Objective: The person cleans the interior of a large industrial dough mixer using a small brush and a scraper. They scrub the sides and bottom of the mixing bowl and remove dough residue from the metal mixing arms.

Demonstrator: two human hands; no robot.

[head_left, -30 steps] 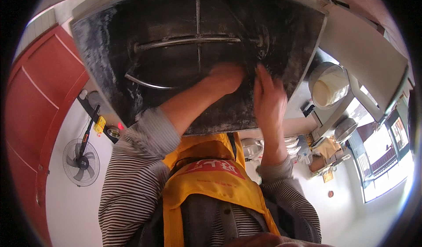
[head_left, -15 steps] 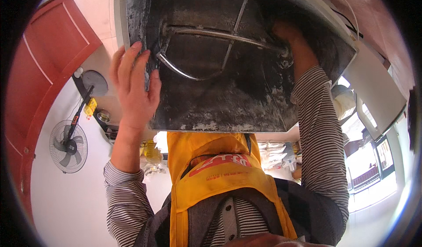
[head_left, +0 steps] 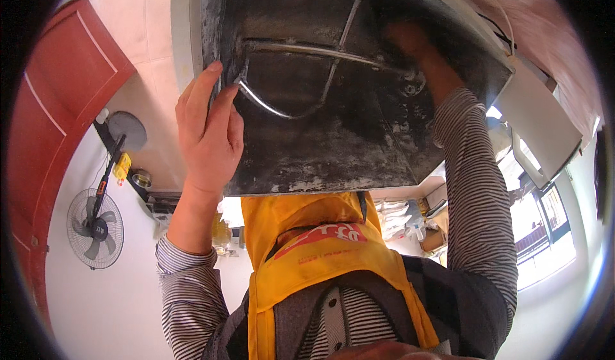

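Observation:
A large hollow metal box (head_left: 301,158), blackened inside with pale scuffs, fills the upper middle of the view. Across its inside runs a silvery metal tube (head_left: 301,49) with a crossing rod and a bright curved section. At the box's left wall is my left hand (head_left: 210,132), its fingers bent and apart over the edge, near the curved tube end; no object shows in it. My right hand (head_left: 410,40) reaches deep into the box's upper right, beyond the tube's right end. Dimness and blur hide its fingers, so whether it holds anything does not show.
A black standing fan (head_left: 96,229) is on the left, beside a red door (head_left: 70,84). A white panel (head_left: 538,116) juts out to the right of the box. Below it, bright windows (head_left: 544,251) show. White bags (head_left: 392,218) and other goods lie beyond my right side.
My left hand has shifted right along the box's edge, its fingers more bent than before. My right hand has moved slightly left and up inside the box. The whole view has shifted slightly.

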